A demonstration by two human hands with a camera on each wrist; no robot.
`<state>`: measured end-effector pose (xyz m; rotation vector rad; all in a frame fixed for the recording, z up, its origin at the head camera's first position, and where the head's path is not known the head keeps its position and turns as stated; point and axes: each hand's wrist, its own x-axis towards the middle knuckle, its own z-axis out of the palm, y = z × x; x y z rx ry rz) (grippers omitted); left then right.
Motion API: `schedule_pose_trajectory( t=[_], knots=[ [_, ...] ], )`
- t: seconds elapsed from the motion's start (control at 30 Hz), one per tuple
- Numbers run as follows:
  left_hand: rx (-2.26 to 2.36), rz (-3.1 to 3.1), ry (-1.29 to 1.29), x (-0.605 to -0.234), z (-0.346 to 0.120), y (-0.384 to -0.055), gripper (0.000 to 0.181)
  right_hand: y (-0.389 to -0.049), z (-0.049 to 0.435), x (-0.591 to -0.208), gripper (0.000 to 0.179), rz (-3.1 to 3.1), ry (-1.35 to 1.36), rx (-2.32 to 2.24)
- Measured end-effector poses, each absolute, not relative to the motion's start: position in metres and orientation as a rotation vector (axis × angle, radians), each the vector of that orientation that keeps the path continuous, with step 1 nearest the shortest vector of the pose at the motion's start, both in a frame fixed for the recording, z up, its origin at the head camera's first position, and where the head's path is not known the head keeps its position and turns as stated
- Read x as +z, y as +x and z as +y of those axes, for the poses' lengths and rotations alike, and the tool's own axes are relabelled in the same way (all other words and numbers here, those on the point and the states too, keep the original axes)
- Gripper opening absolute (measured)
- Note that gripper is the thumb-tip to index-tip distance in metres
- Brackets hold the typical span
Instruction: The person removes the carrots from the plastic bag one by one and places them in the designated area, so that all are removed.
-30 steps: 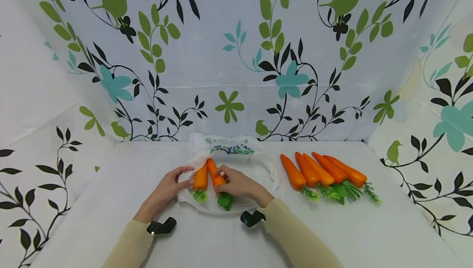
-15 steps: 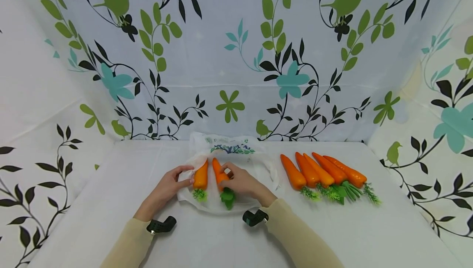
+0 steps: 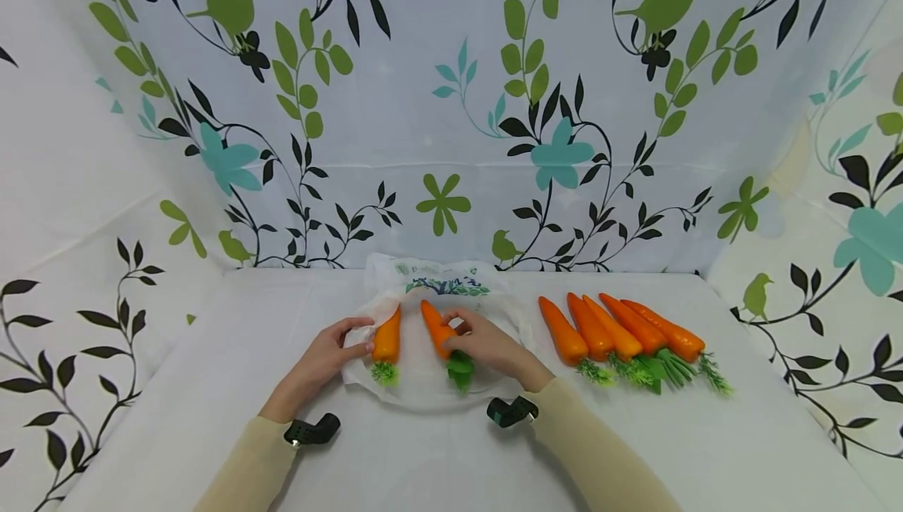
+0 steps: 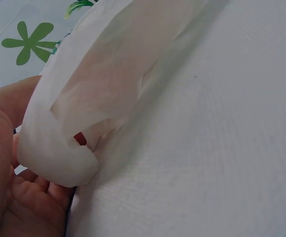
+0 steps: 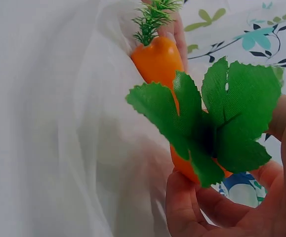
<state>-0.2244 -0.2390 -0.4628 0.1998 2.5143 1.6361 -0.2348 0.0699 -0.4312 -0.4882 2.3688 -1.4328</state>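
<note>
A thin white plastic bag [image 3: 418, 379] with a tree print lies spread at the table's middle. My left hand [image 3: 328, 354] grips the bag's left edge, beside an orange carrot [image 3: 386, 339] with feathery green tops that lies partly under the plastic. In the left wrist view, the fingers and thumb curl round the folded bag rim [image 4: 59, 158]. My right hand [image 3: 487, 345] pinches a second carrot [image 3: 435, 326] over the bag, its tip pointing away. Broad green leaves [image 5: 241, 108] on that carrot fill the middle of the right wrist view, hiding most of its body.
Several more carrots [image 3: 562, 332] lie in a row at the right of the bag, their green tops [image 3: 673, 367] toward me. A patterned cloth [image 3: 451, 104] hangs along the table's back edge. Each wrist wears a black camera [image 3: 513, 412].
My right hand has drawn the leafy carrot to the right, away from the other carrot, and the gap between them has widened. The left hand stays at the bag's edge.
</note>
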Motion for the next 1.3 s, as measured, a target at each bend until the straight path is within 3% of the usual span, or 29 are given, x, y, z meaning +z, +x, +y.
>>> schedule_pose_trajectory(
  t=[0.7, 1.3],
  knots=[
    [1.656, 2.486, 0.182, -0.465, -0.241, -0.224, 0.054, -0.225, 0.148, -0.397, 0.031, 2.508, -0.438, -1.295],
    [1.671, 2.469, 0.158, -0.463, -0.238, -0.227, 0.048, -0.219, 0.255, -0.369, 0.036, 2.584, -0.389, -1.233]
  ],
)
